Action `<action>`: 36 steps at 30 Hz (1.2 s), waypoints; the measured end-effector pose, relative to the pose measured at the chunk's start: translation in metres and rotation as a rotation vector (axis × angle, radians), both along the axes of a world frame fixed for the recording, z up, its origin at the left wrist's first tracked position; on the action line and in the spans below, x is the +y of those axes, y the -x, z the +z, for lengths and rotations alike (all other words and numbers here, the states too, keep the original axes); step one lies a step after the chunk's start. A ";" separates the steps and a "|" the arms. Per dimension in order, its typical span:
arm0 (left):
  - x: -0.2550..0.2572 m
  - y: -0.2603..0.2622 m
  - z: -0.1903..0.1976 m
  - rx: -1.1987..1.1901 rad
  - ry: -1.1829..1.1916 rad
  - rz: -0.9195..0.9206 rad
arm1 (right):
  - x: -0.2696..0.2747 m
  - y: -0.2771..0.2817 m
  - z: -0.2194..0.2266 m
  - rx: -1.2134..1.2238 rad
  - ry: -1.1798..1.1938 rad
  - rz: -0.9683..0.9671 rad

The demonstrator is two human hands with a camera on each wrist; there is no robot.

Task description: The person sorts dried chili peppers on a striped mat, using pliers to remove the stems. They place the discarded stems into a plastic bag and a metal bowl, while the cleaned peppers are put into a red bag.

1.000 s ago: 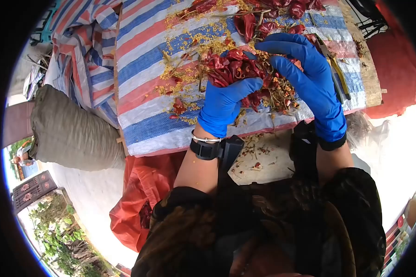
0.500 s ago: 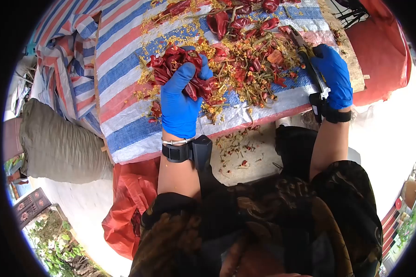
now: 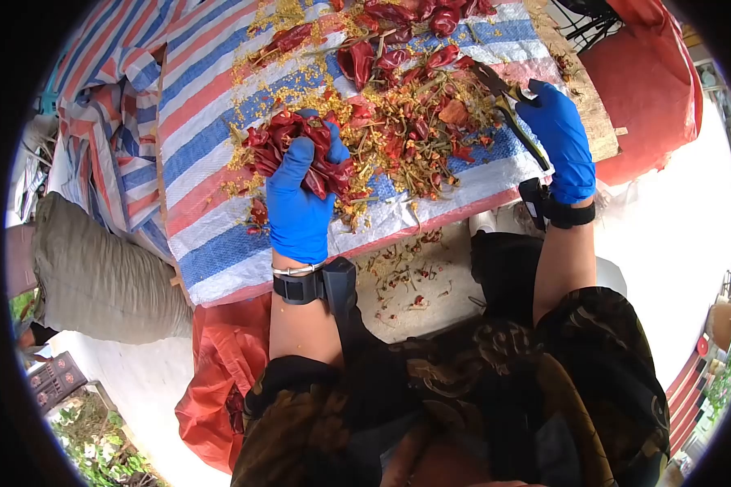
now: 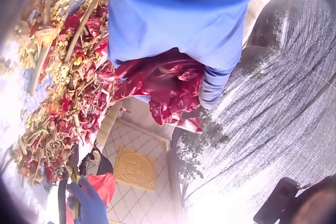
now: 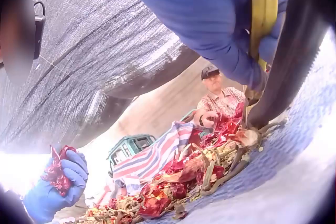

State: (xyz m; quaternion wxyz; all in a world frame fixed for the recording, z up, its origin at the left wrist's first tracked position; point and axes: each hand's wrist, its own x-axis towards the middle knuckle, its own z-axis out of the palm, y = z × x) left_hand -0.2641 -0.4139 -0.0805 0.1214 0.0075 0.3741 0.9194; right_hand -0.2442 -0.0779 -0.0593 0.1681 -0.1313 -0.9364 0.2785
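In the head view, my blue-gloved left hand (image 3: pixel 299 211) grips a bunch of dried red chilies (image 3: pixel 270 150) over the near left of the striped sheet (image 3: pixel 219 211). The left wrist view shows these crinkled chilies (image 4: pixel 163 85) poking out below the glove. My gloved right hand (image 3: pixel 562 146) holds shears (image 3: pixel 508 118) with yellow-and-black handles by one handle, near the sheet's right edge. Their dark blades point away from me, to the upper left. Between the hands lies a pile of stems, seeds and chili pieces (image 3: pixel 422 142).
More whole chilies (image 3: pixel 357 63) lie at the far side of the sheet. A grey-green sack (image 3: pixel 105 272) stands left of the table, a red bag (image 3: pixel 227 365) below its near edge. Another red covering (image 3: pixel 642 89) is at the right. A person (image 5: pixel 223 92) appears beyond the pile.
The hands have parted: the left moved left with its chilies, while the right left the pile and took hold of the shears, whose blades have since shifted toward the pile's far side.
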 end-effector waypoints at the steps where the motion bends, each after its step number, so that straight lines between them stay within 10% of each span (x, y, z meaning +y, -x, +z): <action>1: 0.001 0.000 0.000 -0.004 -0.002 0.002 | -0.002 -0.002 0.008 -0.098 -0.097 0.015; 5: 0.001 0.001 0.000 0.029 -0.015 -0.017 | -0.018 -0.010 0.035 -0.026 -0.162 0.015; 10: 0.006 -0.003 0.007 0.030 -0.019 0.010 | -0.046 -0.020 0.063 0.026 0.725 0.117; 17: 0.004 -0.001 0.012 0.114 -0.072 -0.053 | -0.077 -0.022 0.058 0.127 1.114 0.301; 19: 0.005 0.000 0.012 0.126 -0.056 -0.047 | -0.085 -0.017 0.057 0.136 1.460 0.780; 23: 0.005 0.001 0.011 0.128 -0.039 -0.033 | -0.105 -0.013 0.045 0.016 1.639 0.982; 28: -0.001 0.004 0.009 0.069 0.010 0.062 | -0.124 -0.036 0.057 -0.278 1.360 0.686; 31: -0.005 0.005 0.011 0.060 0.087 0.103 | -0.134 -0.034 0.058 -0.437 1.148 0.929; 36: -0.013 0.005 0.008 0.011 0.096 0.201 | -0.145 -0.031 0.059 -0.704 1.356 0.855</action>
